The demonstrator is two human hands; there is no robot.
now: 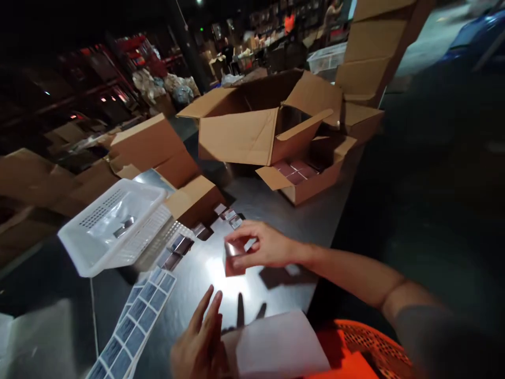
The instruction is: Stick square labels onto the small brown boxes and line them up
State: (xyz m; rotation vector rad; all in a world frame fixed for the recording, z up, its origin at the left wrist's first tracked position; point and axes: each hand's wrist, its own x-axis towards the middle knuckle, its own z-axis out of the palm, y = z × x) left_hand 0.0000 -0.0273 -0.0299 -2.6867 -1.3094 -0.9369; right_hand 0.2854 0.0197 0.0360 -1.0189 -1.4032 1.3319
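Note:
My right hand (pixel 260 245) grips a small shiny brownish-red box (pixel 233 252) over the metal table (pixel 268 210), thumb on the near side and fingers over its top. Nearer to me, my left hand (pixel 201 337) holds nothing, its fingers apart and pointing up and forward. Beside it lies a pale sheet or pad (pixel 282 345) at the table's near edge. Several small boxes (pixel 177 250) stand in a row to the left of the held box, and a few with white labels (pixel 231 216) lie just beyond it. Sheets of dark rectangular labels (pixel 136 326) lie at the left.
A white plastic basket (pixel 114 226) with a little item inside stands at the left. An open carton (pixel 307 173) holds several reddish boxes; a larger open carton (pixel 240 137) stands behind. An orange basket (pixel 371 345) is below the table's near right edge. People are far back.

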